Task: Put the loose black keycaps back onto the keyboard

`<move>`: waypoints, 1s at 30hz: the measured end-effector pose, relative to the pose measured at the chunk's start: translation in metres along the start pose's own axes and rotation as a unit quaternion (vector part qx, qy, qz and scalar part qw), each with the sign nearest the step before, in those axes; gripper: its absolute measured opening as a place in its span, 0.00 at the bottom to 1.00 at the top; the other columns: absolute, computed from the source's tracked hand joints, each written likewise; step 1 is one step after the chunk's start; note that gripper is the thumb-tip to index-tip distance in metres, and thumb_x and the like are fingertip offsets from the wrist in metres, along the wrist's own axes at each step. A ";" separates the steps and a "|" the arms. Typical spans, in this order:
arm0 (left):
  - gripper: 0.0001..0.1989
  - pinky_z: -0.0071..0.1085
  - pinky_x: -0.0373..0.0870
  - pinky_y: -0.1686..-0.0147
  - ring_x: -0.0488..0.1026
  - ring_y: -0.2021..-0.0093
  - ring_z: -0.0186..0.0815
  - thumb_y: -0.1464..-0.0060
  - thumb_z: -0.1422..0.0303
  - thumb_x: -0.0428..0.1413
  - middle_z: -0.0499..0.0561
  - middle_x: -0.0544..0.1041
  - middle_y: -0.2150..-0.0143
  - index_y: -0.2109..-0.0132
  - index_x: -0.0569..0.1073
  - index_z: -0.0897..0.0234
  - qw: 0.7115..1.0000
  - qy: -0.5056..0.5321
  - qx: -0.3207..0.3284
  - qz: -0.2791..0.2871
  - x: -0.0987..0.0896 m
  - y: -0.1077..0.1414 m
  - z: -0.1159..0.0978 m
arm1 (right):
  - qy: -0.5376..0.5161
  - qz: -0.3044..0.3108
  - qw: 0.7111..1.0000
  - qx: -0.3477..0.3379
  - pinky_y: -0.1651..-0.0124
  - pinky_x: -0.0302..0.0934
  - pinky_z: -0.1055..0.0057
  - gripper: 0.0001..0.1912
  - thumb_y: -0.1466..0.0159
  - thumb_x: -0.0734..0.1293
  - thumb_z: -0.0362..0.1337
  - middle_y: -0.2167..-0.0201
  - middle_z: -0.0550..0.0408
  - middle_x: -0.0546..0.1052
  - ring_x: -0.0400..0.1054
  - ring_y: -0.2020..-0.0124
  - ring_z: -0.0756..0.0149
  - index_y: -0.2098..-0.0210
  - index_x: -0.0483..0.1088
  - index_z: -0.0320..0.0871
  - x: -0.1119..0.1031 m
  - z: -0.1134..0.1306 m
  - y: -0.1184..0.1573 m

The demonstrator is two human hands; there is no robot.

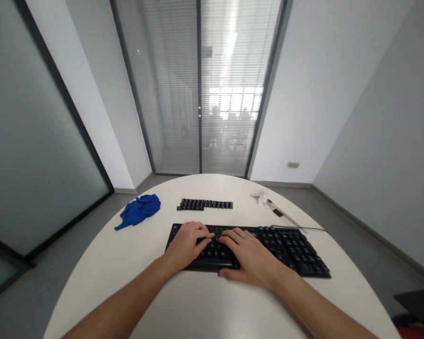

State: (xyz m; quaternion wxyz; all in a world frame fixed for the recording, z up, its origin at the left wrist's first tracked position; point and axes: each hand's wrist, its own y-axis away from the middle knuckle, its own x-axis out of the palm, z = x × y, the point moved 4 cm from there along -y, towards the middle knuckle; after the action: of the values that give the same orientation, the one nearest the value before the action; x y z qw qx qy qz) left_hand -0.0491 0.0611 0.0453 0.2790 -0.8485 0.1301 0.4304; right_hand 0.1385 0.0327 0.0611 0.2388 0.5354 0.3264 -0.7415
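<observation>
A black keyboard (304,259) lies on the round table in front of me, with its number pad to the right. My left hand (187,242) rests over its left part, fingers bent, thumb and index tips close together; anything between them is too small to make out. Over the middle keys, my right hand (245,256) has its fingers stretched out and its thumb apart near the front edge. The fingertips of both hands come close together above the keys. Behind the keyboard, loose black keycaps (205,204) stand in rows. Some keys are hidden under my hands.
A crumpled blue cloth (140,209) lies at the left on the cream table (198,301). To the back right are a white crumpled piece (260,197) and a thin brush-like stick (282,213). The keyboard's cable (311,229) runs over the right edge.
</observation>
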 end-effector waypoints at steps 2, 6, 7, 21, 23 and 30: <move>0.09 0.40 0.66 0.50 0.74 0.54 0.41 0.37 0.69 0.57 0.51 0.79 0.56 0.54 0.81 0.56 1.000 -0.004 0.007 -0.001 0.001 0.000 0.000 | 0.003 0.002 1.000 0.002 0.42 0.59 0.49 0.33 0.44 0.74 0.51 0.44 0.44 0.72 0.64 0.45 0.47 0.43 0.68 0.42 -0.001 0.001 -0.001; 0.09 0.39 0.66 0.50 0.74 0.55 0.40 0.37 0.71 0.57 0.50 0.79 0.57 0.54 0.81 0.56 1.000 -0.006 0.020 -0.002 0.004 0.001 0.000 | 0.004 0.007 1.000 0.004 0.41 0.58 0.50 0.33 0.43 0.73 0.50 0.43 0.44 0.72 0.64 0.44 0.47 0.43 0.67 0.42 -0.001 0.002 -0.001; 0.09 0.39 0.66 0.50 0.73 0.55 0.40 0.37 0.71 0.57 0.50 0.79 0.57 0.54 0.81 0.56 1.000 -0.009 0.025 -0.003 0.004 0.001 0.000 | 0.004 0.008 1.000 0.004 0.42 0.58 0.50 0.33 0.43 0.73 0.50 0.43 0.43 0.73 0.64 0.44 0.47 0.43 0.67 0.42 -0.001 0.002 0.000; 0.09 0.41 0.67 0.48 0.74 0.53 0.41 0.37 0.73 0.52 0.51 0.79 0.55 0.53 0.76 0.61 0.999 -0.023 0.037 0.009 -0.006 0.006 -0.011 | -0.004 0.004 1.000 -0.009 0.41 0.56 0.50 0.41 0.43 0.73 0.51 0.40 0.44 0.70 0.63 0.43 0.48 0.35 0.61 0.45 0.004 -0.001 0.001; 0.10 0.41 0.67 0.47 0.73 0.51 0.42 0.37 0.72 0.52 0.52 0.78 0.52 0.51 0.74 0.61 0.998 -0.032 0.054 0.027 -0.010 0.008 -0.011 | 0.000 0.009 1.000 -0.008 0.40 0.56 0.49 0.44 0.44 0.74 0.52 0.39 0.45 0.69 0.62 0.42 0.47 0.33 0.59 0.47 0.005 0.000 0.001; 0.23 0.46 0.62 0.38 0.66 0.39 0.47 0.43 0.62 0.62 0.57 0.71 0.40 0.41 0.71 0.60 0.989 -0.045 0.103 0.096 -0.025 0.020 -0.008 | 0.013 0.026 1.000 0.000 0.40 0.56 0.47 0.41 0.42 0.72 0.52 0.39 0.46 0.69 0.62 0.42 0.46 0.34 0.61 0.47 0.005 0.003 0.001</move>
State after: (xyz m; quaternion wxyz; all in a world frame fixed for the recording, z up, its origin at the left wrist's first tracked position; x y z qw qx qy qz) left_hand -0.0679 0.0399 0.0624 0.3282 -0.7786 0.2417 0.4771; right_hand 0.1356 0.0297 0.0570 0.2535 0.5536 0.3154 -0.7278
